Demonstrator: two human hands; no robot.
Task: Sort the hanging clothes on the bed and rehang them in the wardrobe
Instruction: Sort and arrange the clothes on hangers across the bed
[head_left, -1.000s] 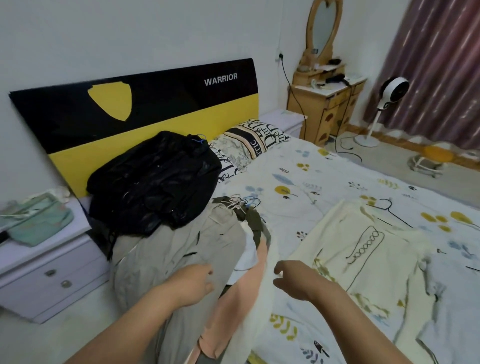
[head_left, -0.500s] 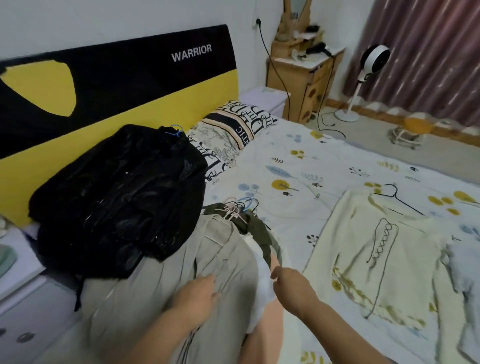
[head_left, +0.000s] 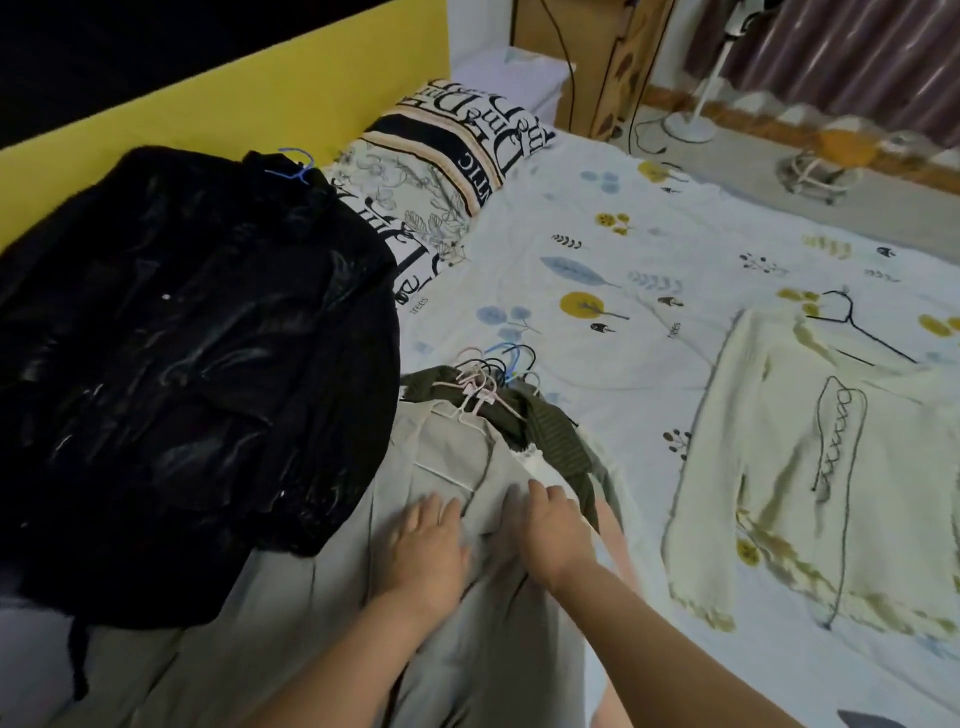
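Both hands, the left hand (head_left: 428, 548) and the right hand (head_left: 553, 530), lie flat with fingers spread on the beige-grey garment (head_left: 452, 457) topping the pile of hung clothes on the bed (head_left: 597, 249), a cream knitted sweater (head_left: 810, 478) spread to their right.

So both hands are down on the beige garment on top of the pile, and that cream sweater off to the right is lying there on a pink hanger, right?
Not quite: the hanger at the neck of the cream sweater is black, not pink, as the head view shows. The rest holds: the left hand and the right hand are both on the beige garment topping the pile.
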